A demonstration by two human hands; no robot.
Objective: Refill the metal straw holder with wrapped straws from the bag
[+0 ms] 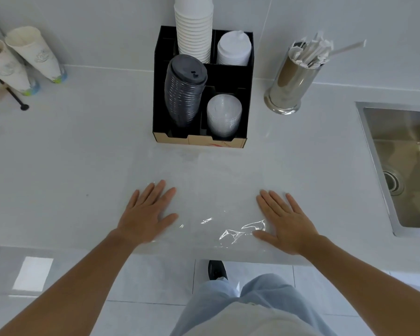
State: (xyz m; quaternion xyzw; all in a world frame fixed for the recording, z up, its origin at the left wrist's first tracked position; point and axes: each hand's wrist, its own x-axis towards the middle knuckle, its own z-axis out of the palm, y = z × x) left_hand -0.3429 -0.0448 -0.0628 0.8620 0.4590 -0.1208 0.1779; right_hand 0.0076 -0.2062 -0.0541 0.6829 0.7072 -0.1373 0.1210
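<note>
1. My left hand: flat on the white counter, palm down, fingers spread and straight, gripping nothing. It presses the left edge of the clear plastic bag.
2. My right hand: likewise flat, palm down, fingers extended, closed on nothing. It rests on the right edge of the same bag.
3. Clear plastic bag: lies flattened on the counter between my two hands, near the front edge. Creases near my right thumb catch the light. I cannot see any straws inside it.
4. Metal straw holder: polished cylinder on a flared base, standing upright at the back of the counter, right of centre, well apart from both hands and the bag.
5. Wrapped straws: a bundle in white paper wrappers, standing in the holder and sticking out above its rim; one leans far out to the right.
6. Black organiser: just left of the holder, against the wall. It holds a tall stack of white paper cups, white lids, black lids and clear lids, each in its own compartment.
7. Steel sink: set into the counter at far right.
8. Two paper cups: far left, at the back.
</note>
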